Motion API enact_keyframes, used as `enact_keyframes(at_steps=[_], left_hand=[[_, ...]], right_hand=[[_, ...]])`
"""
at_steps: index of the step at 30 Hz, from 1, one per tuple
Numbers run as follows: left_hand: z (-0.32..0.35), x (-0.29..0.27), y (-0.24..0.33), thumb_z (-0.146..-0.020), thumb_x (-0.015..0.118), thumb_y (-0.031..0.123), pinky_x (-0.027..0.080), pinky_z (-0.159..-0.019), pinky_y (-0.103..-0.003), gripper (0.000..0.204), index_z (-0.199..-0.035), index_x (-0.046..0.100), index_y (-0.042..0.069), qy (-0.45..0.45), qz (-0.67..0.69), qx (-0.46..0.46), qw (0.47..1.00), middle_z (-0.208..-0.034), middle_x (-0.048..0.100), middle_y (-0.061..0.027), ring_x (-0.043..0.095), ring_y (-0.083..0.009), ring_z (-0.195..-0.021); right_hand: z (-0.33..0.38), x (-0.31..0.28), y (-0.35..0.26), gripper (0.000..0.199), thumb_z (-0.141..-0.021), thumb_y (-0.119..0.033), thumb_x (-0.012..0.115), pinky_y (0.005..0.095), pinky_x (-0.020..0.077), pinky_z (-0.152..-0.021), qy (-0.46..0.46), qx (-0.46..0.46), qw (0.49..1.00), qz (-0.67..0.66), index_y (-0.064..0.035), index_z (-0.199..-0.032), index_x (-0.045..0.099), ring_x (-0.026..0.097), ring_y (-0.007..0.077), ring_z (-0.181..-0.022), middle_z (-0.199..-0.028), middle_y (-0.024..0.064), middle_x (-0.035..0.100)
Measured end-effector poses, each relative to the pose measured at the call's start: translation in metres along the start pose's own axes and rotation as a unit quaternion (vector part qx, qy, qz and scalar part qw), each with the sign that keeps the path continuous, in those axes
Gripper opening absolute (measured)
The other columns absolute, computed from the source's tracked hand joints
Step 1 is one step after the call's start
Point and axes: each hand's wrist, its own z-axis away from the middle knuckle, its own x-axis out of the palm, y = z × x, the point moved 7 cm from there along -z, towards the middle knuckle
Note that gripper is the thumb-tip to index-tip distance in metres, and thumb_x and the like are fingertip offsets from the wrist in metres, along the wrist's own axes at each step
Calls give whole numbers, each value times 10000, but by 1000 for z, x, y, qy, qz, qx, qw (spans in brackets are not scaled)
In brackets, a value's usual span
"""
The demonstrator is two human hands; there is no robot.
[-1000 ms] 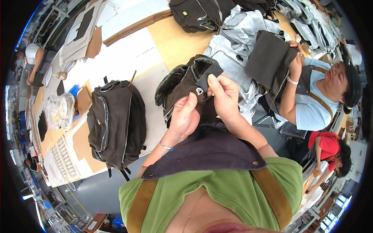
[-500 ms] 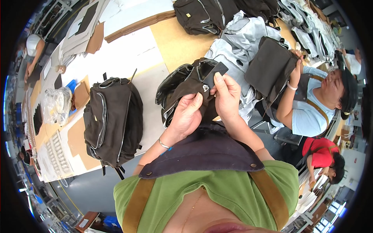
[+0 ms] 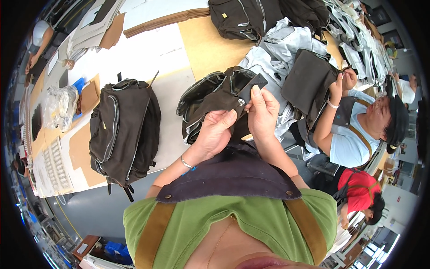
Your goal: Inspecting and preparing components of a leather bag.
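A dark brown backpack [image 3: 210, 99] lies in front of me at the table's edge, its zipped top gaping open. My left hand [image 3: 216, 131] is closed in a pinch on the bag's fabric. Between the thumb and fingers of my right hand [image 3: 263, 113] is a flat black rectangular tab [image 3: 251, 88], held over the bag's right side. Whether the tab is joined to the bag cannot be made out. A small whitish piece [image 3: 241, 102] shows between my two hands; its kind is unclear.
Another brown backpack [image 3: 125, 127] stands to my left. Grey-white bags [image 3: 293, 42] are heaped beyond my right hand. On the right, a co-worker [image 3: 354, 127] handles a dark bag [image 3: 304, 78]. Flat cardboard [image 3: 165, 21] and a clear plastic bag [image 3: 59, 107] lie farther off.
My view has shifted slightly, and both hands keep their grips. The co-worker's hands have moved on the dark bag's edge.
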Motion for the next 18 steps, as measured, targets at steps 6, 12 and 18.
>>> enact_keyframes(at_steps=[6,12,18], left_hand=[[-8,-4,2,-855,548,88,388,-846,-237,201,-1048,564,31,4,-45,22,999,-1013,600,-31,526,-99,-919],[-16,-23,7,-902,476,155,392,-887,-304,268,-1136,475,23,23,-150,-20,988,-1152,515,-56,492,-136,-1012],[-23,-44,13,-876,461,105,451,-782,-336,301,-1169,456,36,52,-665,65,742,-1005,587,-168,580,-258,-904]], right_hand=[[-5,-3,1,209,-876,-142,531,194,365,-487,12,17,998,-59,-67,-681,534,448,59,-501,-565,-16,493],[-27,-16,0,248,-878,-137,532,195,349,-479,68,-5,997,-33,-47,-647,529,421,50,-488,-550,-17,467],[-50,-40,8,198,-868,-163,555,185,370,-475,88,-1,995,-53,-58,-700,565,436,41,-490,-588,-33,484]])
